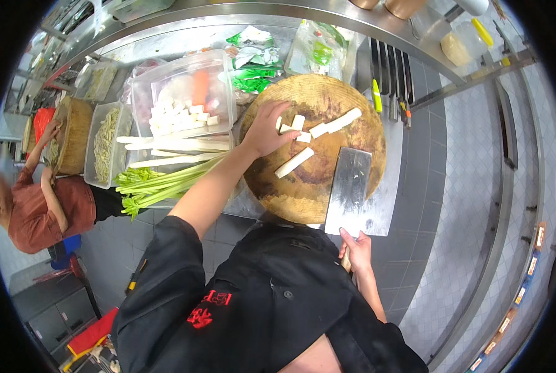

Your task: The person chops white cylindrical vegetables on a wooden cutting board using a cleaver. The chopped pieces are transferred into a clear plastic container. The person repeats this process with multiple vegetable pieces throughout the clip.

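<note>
My left hand (269,128) reaches over the left part of a round wooden chopping block (348,186), its fingers curved around short pieces of a peeled white vegetable (298,122). Whether it grips any of them is hard to tell. A longer white piece (294,162) lies below these, and cut lengths in a row (337,122) lie to their right. My right hand (357,249) holds a cleaver (350,186) by its handle, the broad blade resting flat over the block's lower right edge. Left of the block stands a clear plastic tub (229,88) with white chunks and an orange piece.
Peeled white stalks (180,144) and celery (166,186) lie left of my forearm. Beyond are a tub of shredded food (106,144) and a co-worker (49,210) at another block. Several knives (392,70) stand in a rack at the right. A steel shelf edge (278,10) crosses the top.
</note>
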Tool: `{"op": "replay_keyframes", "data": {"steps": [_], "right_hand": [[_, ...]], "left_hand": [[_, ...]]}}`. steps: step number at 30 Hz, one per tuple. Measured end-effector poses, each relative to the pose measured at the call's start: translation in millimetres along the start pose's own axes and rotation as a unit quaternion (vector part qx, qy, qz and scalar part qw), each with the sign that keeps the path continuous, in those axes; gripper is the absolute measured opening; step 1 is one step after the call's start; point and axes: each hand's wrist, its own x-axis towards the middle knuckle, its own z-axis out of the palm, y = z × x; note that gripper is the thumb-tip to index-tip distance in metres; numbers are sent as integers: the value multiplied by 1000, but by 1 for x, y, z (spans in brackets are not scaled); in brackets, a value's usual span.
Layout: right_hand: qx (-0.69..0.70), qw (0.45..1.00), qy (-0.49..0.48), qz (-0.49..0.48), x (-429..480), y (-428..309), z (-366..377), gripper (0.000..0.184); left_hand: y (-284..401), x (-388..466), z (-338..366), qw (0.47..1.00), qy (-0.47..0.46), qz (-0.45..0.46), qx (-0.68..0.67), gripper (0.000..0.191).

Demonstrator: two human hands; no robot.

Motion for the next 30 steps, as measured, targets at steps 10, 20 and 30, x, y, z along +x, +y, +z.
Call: {"op": "replay_keyframes", "data": {"steps": [10, 20, 30], "right_hand": [[42, 999, -12, 28, -2, 13, 76, 23], [-85, 994, -63, 7, -10, -19, 126, 22], [-240, 914, -276, -174, 9, -158, 218, 25]], "left_hand": [[18, -43, 39, 978, -45, 203, 20, 78], [35, -72, 41, 983, 130, 121, -43, 43], [-73, -22, -115, 906, 413, -71, -57, 32]]}}
